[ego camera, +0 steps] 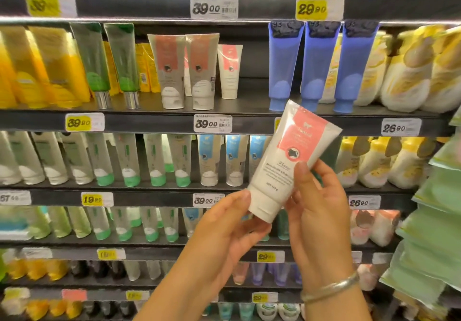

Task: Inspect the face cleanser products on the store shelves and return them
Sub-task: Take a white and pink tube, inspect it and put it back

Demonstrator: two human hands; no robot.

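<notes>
white cleanser tube [287, 163] with pink label panel held up in front of the store shelves [154, 122], cap end down, tilted so the crimped top leans to the right. left hand [224, 231] under the cap, thumb and fingers curled round the lower end; grip closed on the tube. right hand [316, 211] at the right side of the tube, thumb pressed on the printed front below the label, fingers behind the body; grip likewise closed on the tube. silver bangle [329, 288] on the right wrist. small print on the tube too blurred to read.

matching pink-label tubes [189, 71] standing cap down on the second shelf, with an open space to their right. blue tubes [316, 66] just right of that space. yellow bottles [37, 69] and green tubes [107, 64] at the left of the same shelf. white price tag [212, 123] reading 39.00 on the shelf edge below. green packets [434, 216] hanging at the far right.
</notes>
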